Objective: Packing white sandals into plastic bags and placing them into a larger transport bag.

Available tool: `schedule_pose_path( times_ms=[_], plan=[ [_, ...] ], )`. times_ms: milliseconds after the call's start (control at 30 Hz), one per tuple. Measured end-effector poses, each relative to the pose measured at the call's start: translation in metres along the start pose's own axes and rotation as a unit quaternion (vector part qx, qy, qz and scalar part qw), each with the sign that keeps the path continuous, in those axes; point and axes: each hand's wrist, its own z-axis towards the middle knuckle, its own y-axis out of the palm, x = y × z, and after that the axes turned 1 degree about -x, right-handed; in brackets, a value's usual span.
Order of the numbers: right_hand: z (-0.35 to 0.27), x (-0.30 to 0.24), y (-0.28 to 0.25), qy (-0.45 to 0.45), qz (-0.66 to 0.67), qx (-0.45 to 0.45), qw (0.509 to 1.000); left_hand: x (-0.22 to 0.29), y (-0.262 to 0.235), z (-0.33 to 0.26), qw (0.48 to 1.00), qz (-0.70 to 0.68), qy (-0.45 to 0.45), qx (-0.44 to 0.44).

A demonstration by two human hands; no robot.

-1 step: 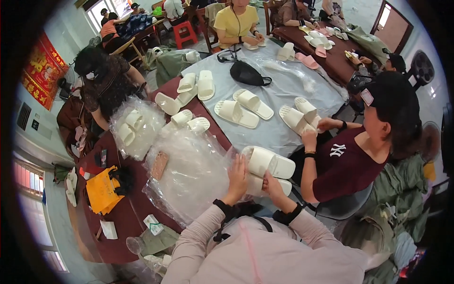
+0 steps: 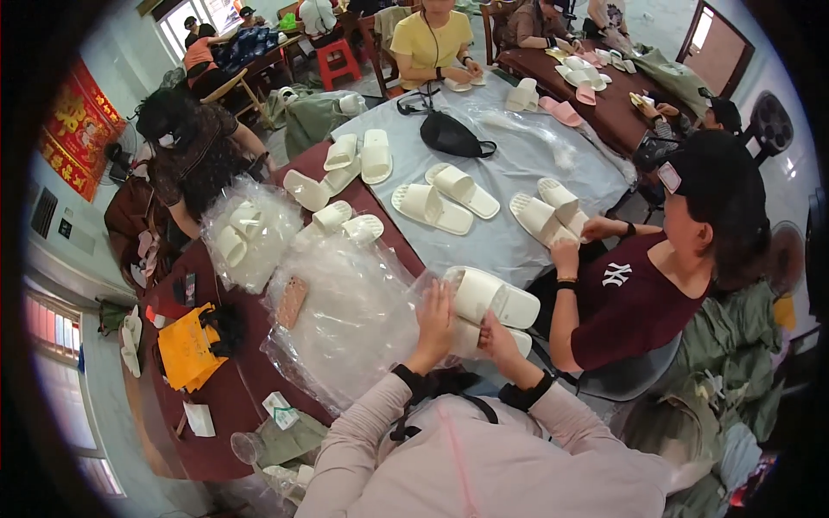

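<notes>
Slippers [image 2: 511, 307] should sit level if our right grip [image 2: 507, 347], pinching them, stays gentle. Our left grip [image 2: 434, 330], fingers straight, meets the film [image 2: 354, 332] (thin, easily creased), so press lightly.

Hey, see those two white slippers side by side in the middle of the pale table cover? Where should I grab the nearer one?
Probably by the strap of the nearer slipper: it arches above the sole, making a raised grip. Come in from the heel end, which points toward you and to your right, leaving the strap's rear opening facing you.
</notes>
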Motion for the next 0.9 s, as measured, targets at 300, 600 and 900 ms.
schedule_pose_path(
  times_ms=[300,600,900],
  plan=[
    [0.002,-0.006,-0.014,0.022,0.078,-0.210,0.974,0.033,-0.026,0.019,0.980,0.040,0.163,-0.107],
    [-0.021,-0.040,0.015,-0.001,0.171,-0.138,0.975,0.076,-0.046,0.007,0.936,0.107,0.295,-0.162],
    [0.016,-0.038,-0.016,-0.004,0.297,-0.215,0.930,-0.014,-0.065,-0.034,0.953,0.017,-0.223,-0.203]
  ],
)
